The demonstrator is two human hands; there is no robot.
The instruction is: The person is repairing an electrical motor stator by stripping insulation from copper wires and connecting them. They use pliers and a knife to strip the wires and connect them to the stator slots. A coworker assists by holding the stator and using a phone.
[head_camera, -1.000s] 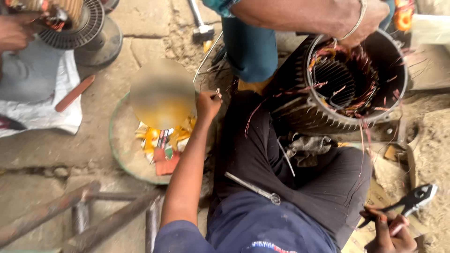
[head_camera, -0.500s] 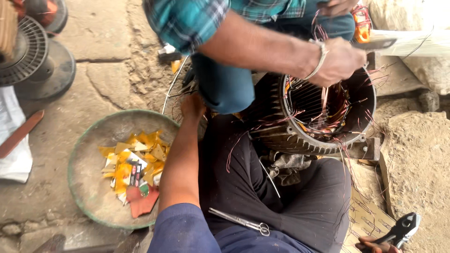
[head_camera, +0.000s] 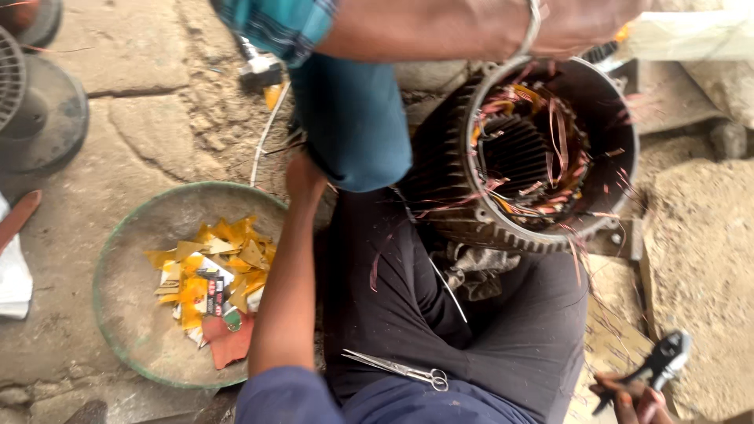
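My left hand [head_camera: 302,177] reaches forward on a blue-sleeved arm and rests against another person's blue-trousered knee [head_camera: 353,118]; its fingers are hidden, so its grip is unclear. My right hand [head_camera: 628,396] sits at the bottom right, closed around black-and-white pliers [head_camera: 656,361]. A ribbed electric motor stator [head_camera: 542,149] with loose copper windings lies in front of my lap. The other person's arm [head_camera: 471,27], wearing a bangle, stretches over the stator's top. Scissors [head_camera: 400,369] lie on my dark trousers.
A round green-rimmed metal pan [head_camera: 126,314] on my left holds yellow paper scraps and a red piece. Dark fan covers [head_camera: 39,118] lie at far left. A white wire [head_camera: 267,133] runs over cracked concrete. A mound of dirt [head_camera: 699,259] is at right.
The view has closed in and shifted left. The other person's arm now stretches across the top of the stator. My left hand stays by the knee; my right still holds the pliers.
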